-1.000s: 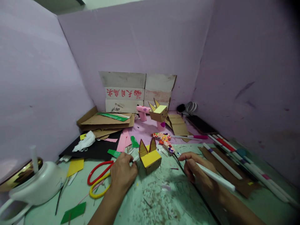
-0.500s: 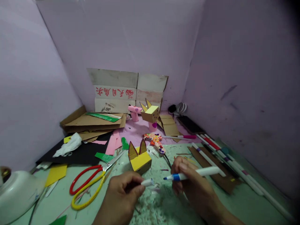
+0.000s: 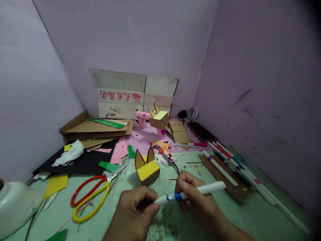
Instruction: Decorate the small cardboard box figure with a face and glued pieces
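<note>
Together, two hands hold one white marker (image 3: 200,190) low over the bench (image 3: 250,214). The left hand (image 3: 135,214) pinches its cap end and the right hand (image 3: 198,204) grips the barrel. Just behind stands one eared box (image 3: 147,170), with a second eared box (image 3: 158,119) farther back. One pair of scissors (image 3: 92,197) lies left and several loose markers (image 3: 220,164) lie right.

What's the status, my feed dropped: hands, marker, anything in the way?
Right hand gripping white marker. Left hand pinching cap at its tip. Eared yellow box just beyond, apart.

Cardboard box (image 3: 120,95): red Chinese characters, inverted; sticker (image 3: 112,114): digits, unclear.
</note>
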Demonstrator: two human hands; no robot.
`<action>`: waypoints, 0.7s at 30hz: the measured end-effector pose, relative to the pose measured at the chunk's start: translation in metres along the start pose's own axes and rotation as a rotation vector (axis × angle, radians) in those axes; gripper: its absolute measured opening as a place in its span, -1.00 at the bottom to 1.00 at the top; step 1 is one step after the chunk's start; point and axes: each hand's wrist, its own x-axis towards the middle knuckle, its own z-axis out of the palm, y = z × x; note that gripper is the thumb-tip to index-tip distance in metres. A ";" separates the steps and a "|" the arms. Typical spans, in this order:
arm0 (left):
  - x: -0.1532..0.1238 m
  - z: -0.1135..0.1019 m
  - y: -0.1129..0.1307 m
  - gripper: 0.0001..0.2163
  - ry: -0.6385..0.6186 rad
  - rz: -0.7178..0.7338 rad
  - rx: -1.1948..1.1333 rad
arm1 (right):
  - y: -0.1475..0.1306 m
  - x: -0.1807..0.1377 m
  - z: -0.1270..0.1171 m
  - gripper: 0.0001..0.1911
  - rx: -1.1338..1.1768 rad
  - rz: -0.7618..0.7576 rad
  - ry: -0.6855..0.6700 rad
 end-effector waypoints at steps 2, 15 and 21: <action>-0.001 0.003 0.004 -0.90 0.034 -0.023 -0.065 | 0.000 0.000 0.003 -0.57 -0.033 0.015 0.011; -0.003 0.024 -0.009 -0.85 0.144 0.252 -0.298 | 0.020 -0.005 0.019 -0.48 0.010 0.071 0.057; 0.004 0.014 -0.012 -0.87 0.207 0.449 -0.009 | 0.007 -0.008 0.007 -0.65 -0.345 -0.064 -0.117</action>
